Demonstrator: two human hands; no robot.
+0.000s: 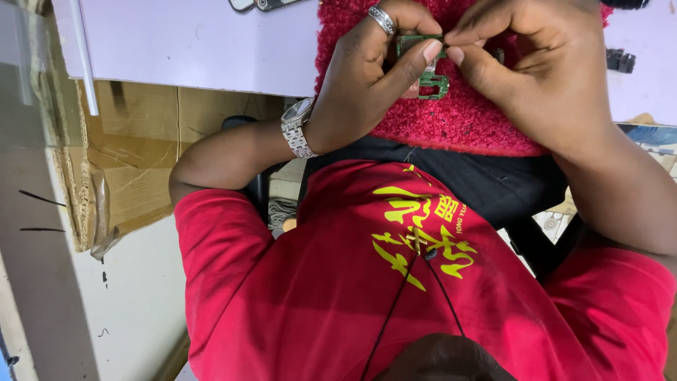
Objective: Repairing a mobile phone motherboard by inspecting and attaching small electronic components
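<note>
Here, both hands meet over a small green circuit board (pixel 427 67), held just above a fuzzy red cloth (pixel 451 120) that lies on the pale lilac tabletop (pixel 197 42). The left hand (pixel 367 77) wears a silver ring (pixel 381 20) on one finger and a metal wristwatch (pixel 297 128) at the wrist; its thumb and forefinger are closed on the board's left side — thumb tip pressed on the board's face near the middle. The right hand (pixel 543 70) comes in from the other side w/ fingers curled tight, thumb and forefinger tips pinched together at the board's upper right edge; whether they grip the board itself or some tiny part on it can't be told, too small. The board's lower end sticks out below the fingers, approx. upright.

Near the table's top edge lie two phone-like devices (pixel 264 4), only partly in view, and to the far right a small black part (pixel 620 61) sits on the tabletop. Below the table — a red T-shirt with yellow print (pixel 338 282), dark trousers (pixel 493 183), and cardboard (pixel 134 162) on the left.
</note>
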